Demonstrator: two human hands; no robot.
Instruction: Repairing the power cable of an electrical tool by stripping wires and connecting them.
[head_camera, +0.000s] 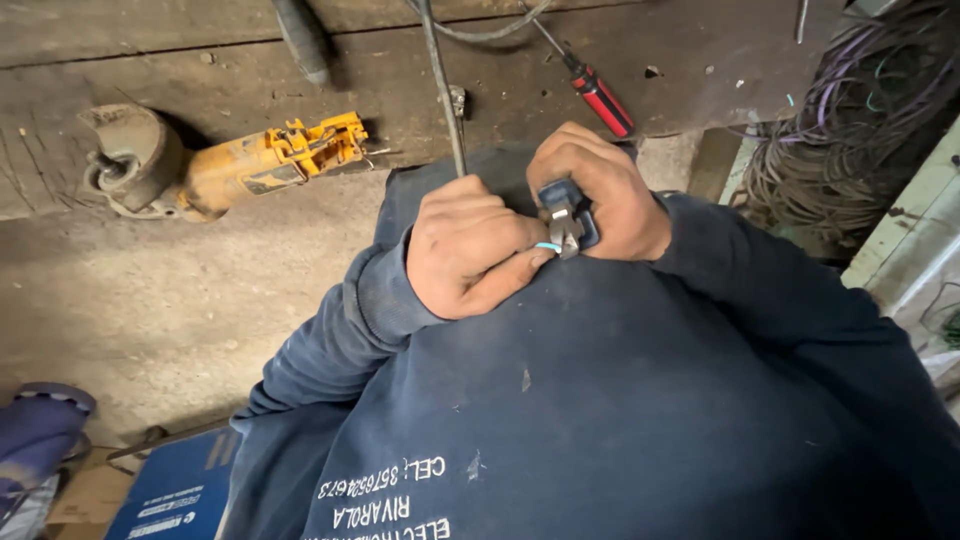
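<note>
My left hand (468, 248) is closed around a grey cable (443, 90) that runs up and away over the wooden bench; a light blue wire end (546, 246) sticks out by its fingertips. My right hand (600, 190) grips blue-handled pliers (566, 218), whose metal jaws sit right at that blue wire. Both hands are held close together above my dark blue sweatshirt (600, 400).
A yellow angle grinder (230, 165) lies on the bench to the left. A red-handled screwdriver (600, 95) lies behind my hands. A tangle of thin wires (850, 120) fills the upper right. A blue box (175, 495) sits on the floor at lower left.
</note>
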